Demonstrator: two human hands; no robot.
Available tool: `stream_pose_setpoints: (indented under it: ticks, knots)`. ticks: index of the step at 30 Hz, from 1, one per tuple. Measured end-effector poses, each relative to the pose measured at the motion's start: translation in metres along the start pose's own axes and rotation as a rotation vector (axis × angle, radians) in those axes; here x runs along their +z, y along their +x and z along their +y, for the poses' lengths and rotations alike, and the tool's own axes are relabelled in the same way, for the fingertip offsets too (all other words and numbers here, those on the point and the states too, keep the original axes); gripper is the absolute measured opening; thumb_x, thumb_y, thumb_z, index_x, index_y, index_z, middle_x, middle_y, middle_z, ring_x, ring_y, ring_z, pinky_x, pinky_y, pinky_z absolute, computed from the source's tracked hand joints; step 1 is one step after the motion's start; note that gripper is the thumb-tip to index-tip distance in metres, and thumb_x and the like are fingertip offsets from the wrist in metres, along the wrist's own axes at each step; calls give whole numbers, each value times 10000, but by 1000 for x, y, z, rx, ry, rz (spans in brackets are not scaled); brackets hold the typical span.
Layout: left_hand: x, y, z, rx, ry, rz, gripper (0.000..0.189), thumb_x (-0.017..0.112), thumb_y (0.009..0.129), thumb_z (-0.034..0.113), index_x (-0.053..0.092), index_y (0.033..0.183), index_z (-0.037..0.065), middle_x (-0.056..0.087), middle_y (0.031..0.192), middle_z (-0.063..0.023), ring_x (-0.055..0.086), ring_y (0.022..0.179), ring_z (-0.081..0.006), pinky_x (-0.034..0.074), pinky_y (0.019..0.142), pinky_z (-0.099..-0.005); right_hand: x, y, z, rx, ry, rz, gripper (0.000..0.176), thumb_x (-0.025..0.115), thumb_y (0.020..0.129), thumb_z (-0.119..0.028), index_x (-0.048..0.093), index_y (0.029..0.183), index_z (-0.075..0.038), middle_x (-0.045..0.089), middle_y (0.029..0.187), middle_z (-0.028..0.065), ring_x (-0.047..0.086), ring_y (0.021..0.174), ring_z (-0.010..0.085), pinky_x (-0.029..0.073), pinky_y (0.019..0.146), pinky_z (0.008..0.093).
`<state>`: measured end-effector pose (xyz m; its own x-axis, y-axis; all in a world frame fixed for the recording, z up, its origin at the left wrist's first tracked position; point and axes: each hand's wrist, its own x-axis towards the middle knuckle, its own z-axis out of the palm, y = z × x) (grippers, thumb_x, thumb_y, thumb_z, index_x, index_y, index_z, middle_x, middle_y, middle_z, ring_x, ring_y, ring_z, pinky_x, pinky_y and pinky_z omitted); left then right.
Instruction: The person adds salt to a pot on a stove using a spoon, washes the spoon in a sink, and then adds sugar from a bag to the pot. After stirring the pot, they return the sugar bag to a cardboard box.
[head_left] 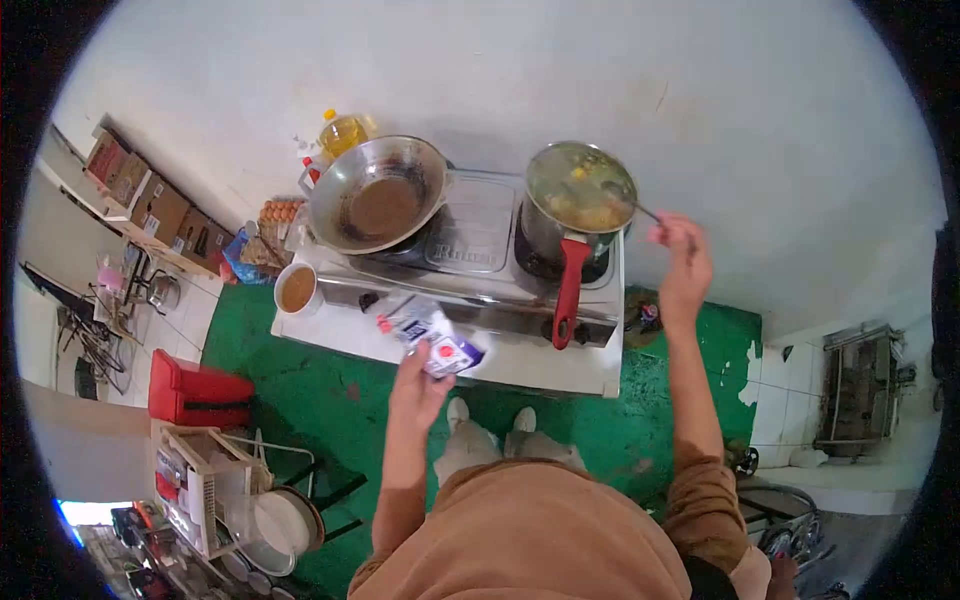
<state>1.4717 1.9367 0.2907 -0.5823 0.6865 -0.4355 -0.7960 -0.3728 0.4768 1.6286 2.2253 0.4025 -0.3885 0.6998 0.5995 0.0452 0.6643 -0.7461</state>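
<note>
My left hand (420,385) grips a white and purple packet (432,335) in front of the stove. In my right hand (683,250), fingers closed, is the handle of a spoon (645,209); its other end dips into the soup (580,195). The soup fills a steel saucepan (537,222) with a red handle (569,295) that points toward me. The saucepan stands on the right burner of the gas stove (470,225). What part of the spoon lies under the liquid is hidden.
On the left burner sits a wok (420,165) with a brown, worn inside. A cup of brown liquid (297,290), eggs (282,210) and an oil bottle (343,132) stand left of it. A red bin (195,390) is on the green floor (330,385).
</note>
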Motion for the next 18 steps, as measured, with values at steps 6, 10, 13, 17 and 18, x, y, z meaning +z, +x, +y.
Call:
stream_pose_setpoints:
  ticks: [6,10,13,17,18]
  knots:
    - [-16,87,-19,-101,132,-110,334,582,851,364,515,1104,156,590,1042,-3,549,942,-142,442,800,-328,-5,-21,-40,185,460,474,202,449,929,-168,500,986,19,582,1005,204,603,793,227,508,739,343]
    - [-61,174,-44,22,215,-256,417,576,858,363,476,1171,106,570,1088,-35,545,997,-163,442,847,-333,0,-46,-62,157,508,621,198,441,928,-158,501,973,26,565,1031,221,611,788,228,530,714,327]
    - [-48,192,-29,-2,224,-253,484,591,860,309,424,1225,38,532,1131,-70,515,1041,-153,410,898,-303,-2,-62,-79,156,467,684,203,443,928,-165,502,971,25,557,1037,227,611,783,217,541,699,311]
    - [-43,219,-18,20,427,-172,472,632,834,272,458,1207,43,555,1090,-46,528,994,-142,405,868,-267,-8,-79,-95,132,411,723,215,434,933,-171,501,966,31,552,1035,227,609,775,213,542,699,299]
    - [-39,223,-17,104,606,-136,453,642,826,275,484,1184,46,567,1068,-35,535,978,-140,404,854,-265,-10,-82,-96,131,406,750,215,433,933,-172,501,965,30,554,1033,226,609,774,213,543,697,298]
